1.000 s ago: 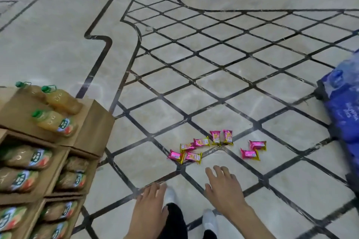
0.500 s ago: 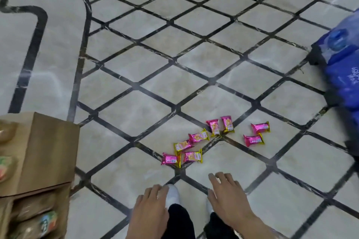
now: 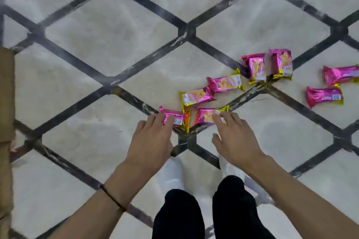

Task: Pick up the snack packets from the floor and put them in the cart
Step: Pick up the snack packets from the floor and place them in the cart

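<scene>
Several pink and gold snack packets lie scattered on the tiled floor. My left hand (image 3: 150, 137) reaches down with straight fingers, their tips touching the nearest left packet (image 3: 177, 119). My right hand (image 3: 234, 137) is spread flat, its fingertips resting on the packet beside it (image 3: 204, 115). Further packets lie beyond: one (image 3: 196, 96) just above, another (image 3: 226, 83), an upright pair (image 3: 256, 68) (image 3: 281, 63), and two at the far right (image 3: 324, 96) (image 3: 341, 73). No cart is in view.
The floor is pale marble with dark diamond lines (image 3: 186, 31). A brown cardboard display edge (image 3: 5, 103) stands at the far left. My dark trouser legs (image 3: 204, 213) and white shoes (image 3: 171, 174) are below the hands.
The view has dropped much closer to the floor. Both hands moved forward and down from above my shoes and now touch the two nearest packets.
</scene>
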Tool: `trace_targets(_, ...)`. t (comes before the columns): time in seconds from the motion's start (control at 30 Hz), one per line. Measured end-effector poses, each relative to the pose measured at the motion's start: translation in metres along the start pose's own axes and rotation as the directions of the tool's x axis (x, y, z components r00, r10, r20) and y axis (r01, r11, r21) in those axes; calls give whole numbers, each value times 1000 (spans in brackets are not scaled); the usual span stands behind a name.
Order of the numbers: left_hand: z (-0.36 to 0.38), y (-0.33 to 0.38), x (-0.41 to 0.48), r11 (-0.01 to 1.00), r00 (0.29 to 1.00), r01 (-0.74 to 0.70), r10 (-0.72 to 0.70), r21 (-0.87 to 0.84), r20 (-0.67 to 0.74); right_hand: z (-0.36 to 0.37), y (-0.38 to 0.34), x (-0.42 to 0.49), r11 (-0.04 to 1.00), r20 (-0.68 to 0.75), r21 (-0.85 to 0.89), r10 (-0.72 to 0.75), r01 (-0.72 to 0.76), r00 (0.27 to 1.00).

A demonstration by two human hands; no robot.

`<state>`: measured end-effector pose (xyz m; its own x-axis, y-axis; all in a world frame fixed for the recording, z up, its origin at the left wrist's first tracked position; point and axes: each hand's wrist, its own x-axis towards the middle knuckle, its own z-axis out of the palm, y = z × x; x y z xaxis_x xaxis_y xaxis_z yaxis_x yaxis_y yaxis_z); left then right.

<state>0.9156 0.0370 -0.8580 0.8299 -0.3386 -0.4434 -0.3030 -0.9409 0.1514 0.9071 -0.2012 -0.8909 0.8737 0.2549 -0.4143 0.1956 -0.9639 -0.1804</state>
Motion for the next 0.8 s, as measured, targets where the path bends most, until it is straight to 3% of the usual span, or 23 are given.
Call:
trace_targets(0.2,128,-14,70,999,1000,24,-23,30,-7,105,39,52,996,24,-53,-75,77,997)
trace_targets(0.37,178,-30,106,992,999,-31,33,120,-18,140,57,88,985,32,-126,-111,114,993)
trace_targets(0.6,182,-36,104,984,997,-75,76,161,2,137,57,90,982,76,-133,-125,134,989)
trace_targets(0.8,137,-23,53,992,1000,-26,24,124,12,90,49,47,987,85,-131,-78,89,993)
